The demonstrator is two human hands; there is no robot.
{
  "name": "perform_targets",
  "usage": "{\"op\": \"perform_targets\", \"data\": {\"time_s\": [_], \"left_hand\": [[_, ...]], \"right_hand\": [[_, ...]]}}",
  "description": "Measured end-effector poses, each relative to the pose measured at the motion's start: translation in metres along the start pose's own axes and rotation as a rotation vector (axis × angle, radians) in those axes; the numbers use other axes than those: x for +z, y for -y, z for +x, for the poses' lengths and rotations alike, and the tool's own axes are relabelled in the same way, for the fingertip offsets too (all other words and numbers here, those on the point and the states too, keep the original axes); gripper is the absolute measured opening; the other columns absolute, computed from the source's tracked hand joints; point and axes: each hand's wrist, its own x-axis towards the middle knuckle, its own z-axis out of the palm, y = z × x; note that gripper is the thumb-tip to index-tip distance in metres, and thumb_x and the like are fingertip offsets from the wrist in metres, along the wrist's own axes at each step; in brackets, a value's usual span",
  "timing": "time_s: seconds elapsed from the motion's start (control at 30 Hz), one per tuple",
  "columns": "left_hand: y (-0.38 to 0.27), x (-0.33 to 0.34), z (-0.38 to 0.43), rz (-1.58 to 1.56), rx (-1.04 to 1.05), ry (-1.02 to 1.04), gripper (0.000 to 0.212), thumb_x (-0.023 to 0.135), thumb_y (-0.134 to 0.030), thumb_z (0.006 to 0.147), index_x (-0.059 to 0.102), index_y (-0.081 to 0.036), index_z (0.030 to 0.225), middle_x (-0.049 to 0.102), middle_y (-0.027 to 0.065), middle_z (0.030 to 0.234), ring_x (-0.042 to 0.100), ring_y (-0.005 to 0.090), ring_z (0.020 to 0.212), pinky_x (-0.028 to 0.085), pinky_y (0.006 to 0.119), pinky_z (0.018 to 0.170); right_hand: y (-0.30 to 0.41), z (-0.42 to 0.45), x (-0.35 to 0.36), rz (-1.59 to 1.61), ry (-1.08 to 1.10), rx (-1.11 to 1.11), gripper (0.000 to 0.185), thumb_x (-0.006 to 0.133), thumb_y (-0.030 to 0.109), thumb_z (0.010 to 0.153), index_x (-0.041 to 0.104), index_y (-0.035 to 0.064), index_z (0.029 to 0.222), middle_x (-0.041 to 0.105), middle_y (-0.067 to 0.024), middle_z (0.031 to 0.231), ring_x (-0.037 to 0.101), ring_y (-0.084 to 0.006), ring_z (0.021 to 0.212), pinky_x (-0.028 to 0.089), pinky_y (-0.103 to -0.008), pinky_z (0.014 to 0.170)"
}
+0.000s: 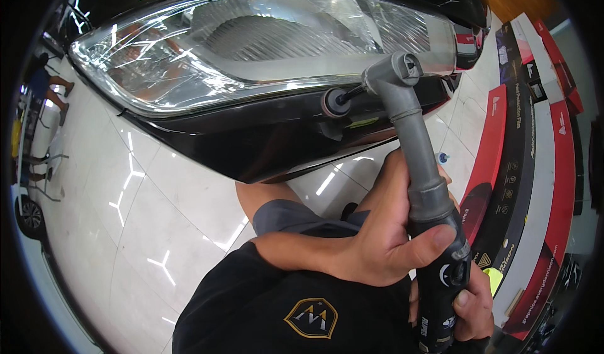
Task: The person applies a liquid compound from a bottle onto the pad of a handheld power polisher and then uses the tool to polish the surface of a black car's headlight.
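My left hand (394, 236) wraps around the grey neck of a Rupes cordless polisher (439, 269), its thumb lying across the black body. Lower down, my right hand (476, 302) grips the polisher's black handle. The angled grey head points up and left. From it a thin shaft runs to a small round polishing pad (336, 103), beside the glossy black bumper (245, 139) just under the car's headlight (283, 42). Whether the pad touches the paint, I cannot tell. A faint reflection shows on the bumper below the pad. The headlight lens is clear and shiny.
Long red and black film boxes (512, 132) stand along the right side. A small blue-capped item (442, 158) lies on the tiled floor (141, 203) beside my hands. At the far left are a person's legs (59, 94), metal stands and another car's wheel (31, 216).
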Motion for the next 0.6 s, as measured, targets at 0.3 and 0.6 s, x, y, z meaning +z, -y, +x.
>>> {"op": "perform_targets", "data": {"time_s": [0.3, 0.6], "left_hand": [[-0.020, -0.002, -0.014, -0.062, 0.095, -0.049, 0.073, 0.067, -0.033, 0.094, 0.022, 0.001, 0.141, 0.063, 0.0285, 0.100, 0.070, 0.0278, 0.088, 0.058, 0.033, 0.073], [-0.038, 0.000, -0.025, -0.122, 0.135, -0.139, 0.082, 0.073, -0.037, 0.091, 0.022, 0.004, 0.140, 0.062, 0.0285, 0.096, 0.071, 0.0376, 0.090, 0.061, 0.042, 0.077]], "right_hand": [[0.008, 0.004, 0.003, -0.077, 0.174, 0.023, 0.077, 0.062, 0.053, 0.083, 0.049, -0.0080, 0.127, 0.065, -0.0170, 0.094, 0.065, -0.0212, 0.073, 0.054, -0.0315, 0.066], [0.005, 0.011, 0.001, -0.128, 0.415, -0.069, 0.072, 0.058, 0.045, 0.089, 0.046, -0.0081, 0.136, 0.063, -0.0114, 0.105, 0.060, -0.0150, 0.085, 0.047, -0.0266, 0.075]]}}
